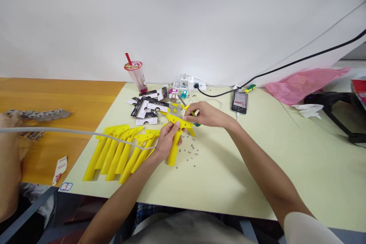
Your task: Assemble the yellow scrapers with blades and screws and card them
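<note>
The pale green counter (286,183) spreads widest under my head camera, with an orange wooden surface (71,95) butting against its left edge, where another person's forearm (10,171) rests. A crumpled pink plastic bag (303,84) sits far right, well apart from my hands, probably out of the way there.

My left hand (167,137) is closed around a yellow plastic T-shaped piece (172,152) near the counter's middle, thumb pressed on its crosswise head and the stem slanting down toward me; I judge that grip steadies it and leaves the upper edge free. My right hand (201,113) is there, thumb and fingertips drawn nearly together against the head; I cannot tell whether they pinch something small.

Left of the held piece, a slanted row of matching yellow plastic handles (111,152) lies side by side, their stems toward me, likely so the left hand can reach them easily. A clear plastic cup with a red straw (137,78) stands by the wall, and a dark rectangular phone (239,101) lies right of the power strip, a white cable at its lower end.

Black-and-white printed cards (140,110) overlap behind the row. Smallest, tiny metal bits (192,146) lie scattered beside the stem, presumably loose for fingertip picking.
</note>
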Demonstrator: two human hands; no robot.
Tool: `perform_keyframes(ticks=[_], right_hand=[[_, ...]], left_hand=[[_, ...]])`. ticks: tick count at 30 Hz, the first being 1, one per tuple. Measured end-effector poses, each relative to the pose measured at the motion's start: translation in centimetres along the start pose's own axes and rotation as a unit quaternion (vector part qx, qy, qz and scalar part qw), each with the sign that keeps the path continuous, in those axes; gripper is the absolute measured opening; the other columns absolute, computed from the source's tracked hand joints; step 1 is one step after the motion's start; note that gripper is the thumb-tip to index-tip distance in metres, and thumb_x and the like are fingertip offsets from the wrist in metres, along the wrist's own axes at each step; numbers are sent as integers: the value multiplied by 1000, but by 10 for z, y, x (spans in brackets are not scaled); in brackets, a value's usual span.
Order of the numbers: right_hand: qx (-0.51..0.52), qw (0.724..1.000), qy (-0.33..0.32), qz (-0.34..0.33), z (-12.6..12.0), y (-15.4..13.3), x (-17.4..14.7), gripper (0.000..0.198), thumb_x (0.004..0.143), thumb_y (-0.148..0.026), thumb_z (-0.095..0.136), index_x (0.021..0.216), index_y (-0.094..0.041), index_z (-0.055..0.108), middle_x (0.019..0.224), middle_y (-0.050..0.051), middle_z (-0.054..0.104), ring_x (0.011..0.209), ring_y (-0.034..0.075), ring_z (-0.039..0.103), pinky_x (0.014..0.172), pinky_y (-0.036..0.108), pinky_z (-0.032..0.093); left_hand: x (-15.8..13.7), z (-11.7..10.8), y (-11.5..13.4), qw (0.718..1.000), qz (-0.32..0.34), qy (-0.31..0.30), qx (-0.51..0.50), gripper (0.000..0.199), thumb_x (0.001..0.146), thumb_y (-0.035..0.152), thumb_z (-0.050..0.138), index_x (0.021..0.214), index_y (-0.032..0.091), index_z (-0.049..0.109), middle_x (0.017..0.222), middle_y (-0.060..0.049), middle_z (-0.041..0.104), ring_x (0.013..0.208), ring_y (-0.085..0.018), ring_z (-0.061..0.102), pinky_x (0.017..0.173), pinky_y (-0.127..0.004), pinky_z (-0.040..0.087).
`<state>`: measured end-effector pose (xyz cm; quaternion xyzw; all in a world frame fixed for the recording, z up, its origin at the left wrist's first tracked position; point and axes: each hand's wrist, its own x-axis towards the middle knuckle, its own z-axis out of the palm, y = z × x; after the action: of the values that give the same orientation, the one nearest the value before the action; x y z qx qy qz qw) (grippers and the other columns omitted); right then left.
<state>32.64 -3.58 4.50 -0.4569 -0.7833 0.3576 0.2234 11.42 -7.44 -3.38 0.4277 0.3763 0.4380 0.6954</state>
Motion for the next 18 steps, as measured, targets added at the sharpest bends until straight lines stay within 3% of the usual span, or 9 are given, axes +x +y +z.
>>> perform_keyframes(ticks=[18], right_hand=[[-7,1000,-7,-11,-1,-4,-2,45,97,-64,65,88,-22,79,87,4,74,74,18,59,68,33,41]], left_hand=[[0,1,0,1000,3,-1,-16,53,85,65,83,98,17,64,89,-4,73,44,-6,54,43,-23,41]])
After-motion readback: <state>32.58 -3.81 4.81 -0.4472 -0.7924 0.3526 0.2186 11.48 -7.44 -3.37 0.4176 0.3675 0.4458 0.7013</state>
